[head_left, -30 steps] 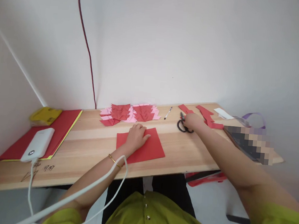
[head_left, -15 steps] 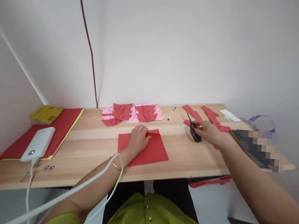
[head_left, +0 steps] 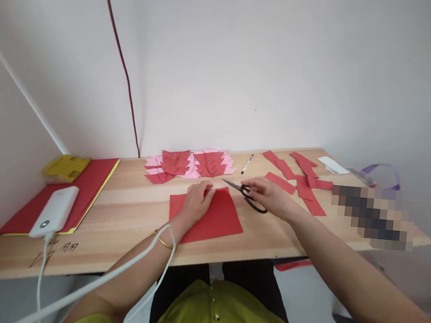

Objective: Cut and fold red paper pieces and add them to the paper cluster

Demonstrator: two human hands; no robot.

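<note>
My left hand (head_left: 196, 200) rests on the far edge of a red paper sheet (head_left: 214, 216) lying flat on the wooden table (head_left: 128, 214), its fingers curled over the top edge. My right hand (head_left: 269, 196) grips the black handles of a pair of scissors (head_left: 245, 193), whose blades point left toward the sheet's far right corner. The blades look slightly apart.
Folded red and pink paper pieces (head_left: 190, 163) lie at the back centre, a pen (head_left: 247, 163) beside them. Red paper strips (head_left: 300, 176) are scattered at the right. A white power bank (head_left: 54, 211) with cable sits on a red folder (head_left: 85, 185), a yellow object (head_left: 65, 166) behind it.
My right hand picked up the scissors at the right among the strips and carried them left to the red sheet. My left hand stayed on the sheet.
</note>
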